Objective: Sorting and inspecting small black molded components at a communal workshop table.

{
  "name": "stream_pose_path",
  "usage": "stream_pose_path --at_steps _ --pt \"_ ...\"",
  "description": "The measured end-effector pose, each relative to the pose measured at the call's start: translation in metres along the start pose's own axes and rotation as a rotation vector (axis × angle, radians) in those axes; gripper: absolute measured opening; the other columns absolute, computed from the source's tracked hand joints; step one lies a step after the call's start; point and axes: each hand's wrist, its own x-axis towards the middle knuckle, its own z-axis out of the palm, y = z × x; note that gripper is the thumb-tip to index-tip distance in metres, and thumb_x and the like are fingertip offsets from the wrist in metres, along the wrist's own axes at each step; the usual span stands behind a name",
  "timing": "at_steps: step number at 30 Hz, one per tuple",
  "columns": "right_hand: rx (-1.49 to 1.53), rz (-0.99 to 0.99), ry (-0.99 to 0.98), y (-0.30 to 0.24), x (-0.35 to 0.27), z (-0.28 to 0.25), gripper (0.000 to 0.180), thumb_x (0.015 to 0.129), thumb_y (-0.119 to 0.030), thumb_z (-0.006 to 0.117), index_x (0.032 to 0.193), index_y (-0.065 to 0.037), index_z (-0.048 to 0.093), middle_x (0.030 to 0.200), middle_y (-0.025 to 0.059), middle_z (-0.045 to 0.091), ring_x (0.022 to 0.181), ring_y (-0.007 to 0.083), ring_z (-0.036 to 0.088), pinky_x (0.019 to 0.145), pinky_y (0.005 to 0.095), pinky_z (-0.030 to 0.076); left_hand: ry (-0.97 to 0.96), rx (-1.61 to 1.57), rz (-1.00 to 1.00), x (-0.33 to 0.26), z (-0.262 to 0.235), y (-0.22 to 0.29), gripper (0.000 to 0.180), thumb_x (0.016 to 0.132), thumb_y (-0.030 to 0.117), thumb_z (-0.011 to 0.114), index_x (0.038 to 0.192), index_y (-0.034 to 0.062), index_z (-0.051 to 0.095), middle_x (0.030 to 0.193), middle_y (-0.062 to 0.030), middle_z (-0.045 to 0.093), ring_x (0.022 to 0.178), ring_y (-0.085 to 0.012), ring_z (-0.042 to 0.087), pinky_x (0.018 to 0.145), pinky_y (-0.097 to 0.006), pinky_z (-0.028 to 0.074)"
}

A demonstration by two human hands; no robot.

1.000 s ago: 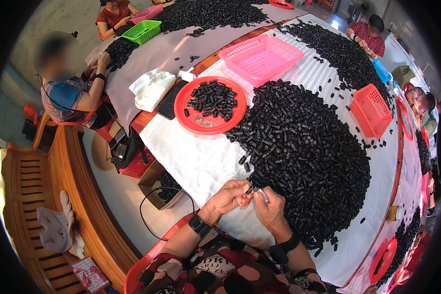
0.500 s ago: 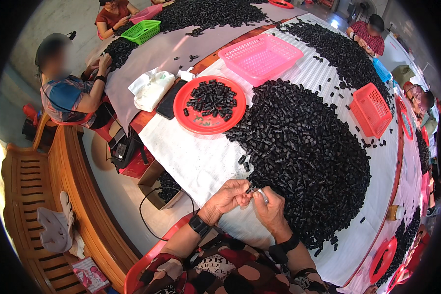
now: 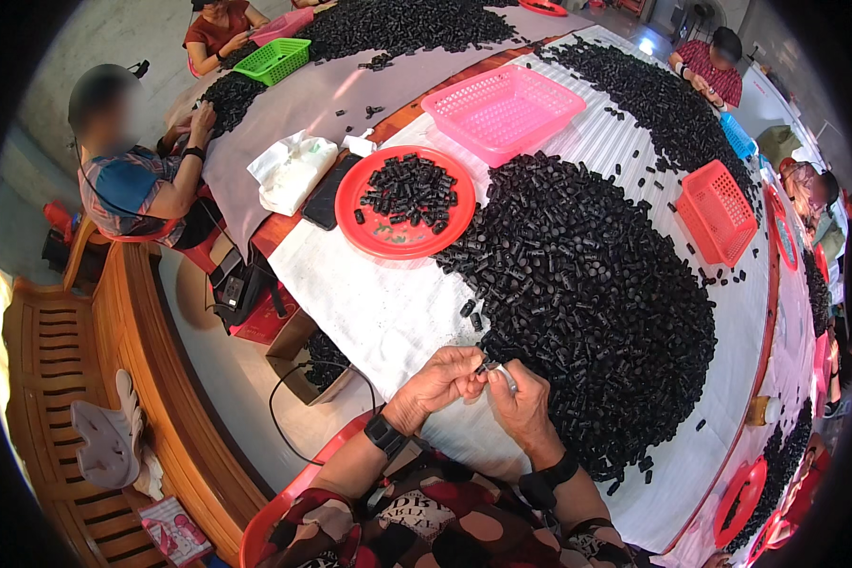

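Observation:
My left hand (image 3: 442,380) and my right hand (image 3: 520,407) meet at the near edge of the white-covered table (image 3: 369,308). Between the fingertips of both sits a small black cylindrical part (image 3: 488,365); a thin pale piece shows at my right fingers. Just right of my hands spreads a large heap of black cylindrical parts (image 3: 592,293). A round red tray (image 3: 364,227) holding a smaller pile of the same parts (image 3: 409,189) lies farther away, to the left of the heap.
A pink basket (image 3: 502,111), a red basket (image 3: 717,212) and a green basket (image 3: 275,59) stand farther off. Other people sit around the tables at left, top and right. A wooden bench (image 3: 76,398) runs along my left. White cloth (image 3: 289,168) and a dark phone (image 3: 324,194) lie near the tray.

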Motion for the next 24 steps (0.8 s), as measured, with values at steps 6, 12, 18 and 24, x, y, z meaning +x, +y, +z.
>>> stream_pose_path --at_steps 6,12,18,24 --pt "-0.019 0.012 -0.032 -0.0011 0.0006 -0.001 0.024 0.088 -0.019 0.06 0.075 0.0 0.053 0.068 0.0163 0.057 0.06 0.0334 0.059 0.052 0.038 0.045 -0.012 0.001 -0.003 0.0012 -0.0034 -0.0009 0.024 0.091 0.021 0.058 0.085 -0.0015 0.054 0.077 -0.0082 0.057 0.059 -0.0129 0.048 0.054 -0.025 0.039" --pt "0.046 0.036 0.027 0.0035 -0.0011 0.0027 0.024 0.088 -0.019 0.059 0.075 0.0 0.054 0.069 0.0165 0.058 0.063 0.0329 0.06 0.055 0.0369 0.047 -0.001 0.002 0.009 0.0007 0.0024 0.0008 0.025 0.091 0.022 0.058 0.085 -0.0014 0.054 0.078 -0.0081 0.056 0.059 -0.0132 0.047 0.054 -0.026 0.039" --pt "0.002 0.026 0.012 0.0014 -0.001 0.0014 0.024 0.088 -0.019 0.059 0.074 0.0 0.053 0.068 0.0168 0.056 0.06 0.0338 0.058 0.052 0.0379 0.046 0.01 0.008 0.005 0.0007 0.0002 -0.0005 0.026 0.091 0.023 0.058 0.084 -0.0013 0.054 0.077 -0.0075 0.056 0.06 -0.0121 0.048 0.054 -0.025 0.039" --pt "-0.012 0.011 0.011 0.0001 -0.0002 0.0009 0.025 0.088 -0.019 0.059 0.073 0.0 0.052 0.066 0.0163 0.056 0.059 0.0331 0.058 0.051 0.0379 0.045 0.009 -0.002 0.002 0.0007 -0.0001 -0.0008 0.025 0.092 0.023 0.058 0.084 -0.0012 0.054 0.075 -0.0074 0.057 0.06 -0.0119 0.049 0.054 -0.025 0.039"
